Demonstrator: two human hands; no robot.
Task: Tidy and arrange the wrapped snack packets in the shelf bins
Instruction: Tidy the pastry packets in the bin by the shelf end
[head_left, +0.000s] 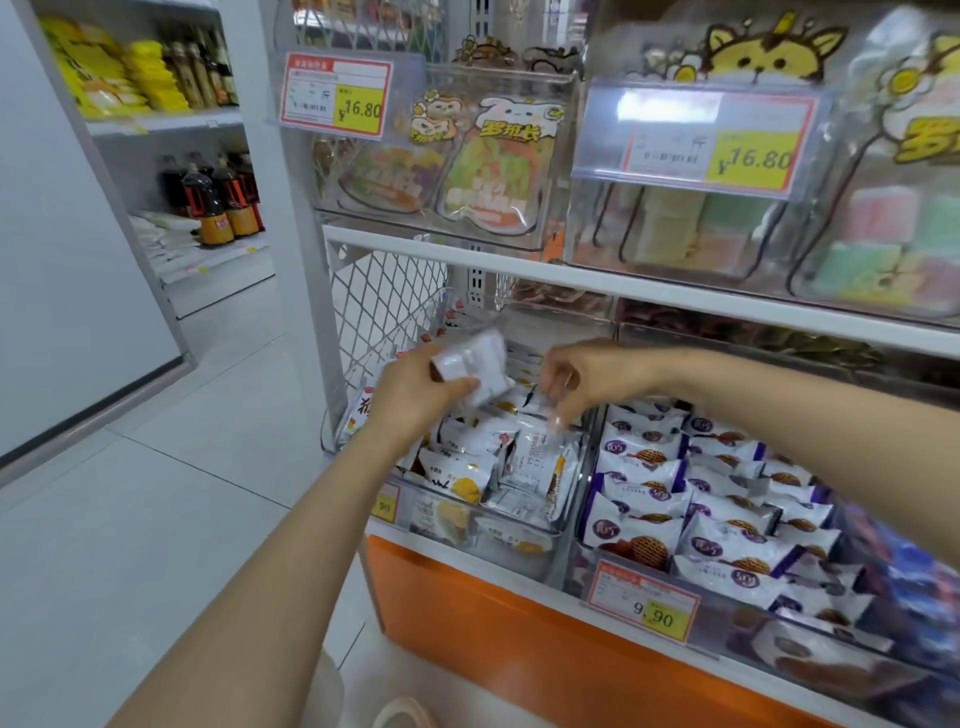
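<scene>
The floor (171, 519) is laid with large pale grey tiles under even light, and along its left edge stands a plain white wall panel (62, 234) with a dark strip (104, 410) at its foot. Beyond the panel, a white back shelving unit (166, 124) carries yellow packets (150, 78) on its upper board and dark bottles (213, 197) with orange labels lower down. Nearer rises a white shelf rack (291, 208) with a diamond-mesh side panel (384, 301), a white front rail (571, 283) across it, a red-and-yellow price tag (335, 96) clipped above, and an orange base panel (519, 639) down at the floor.
</scene>
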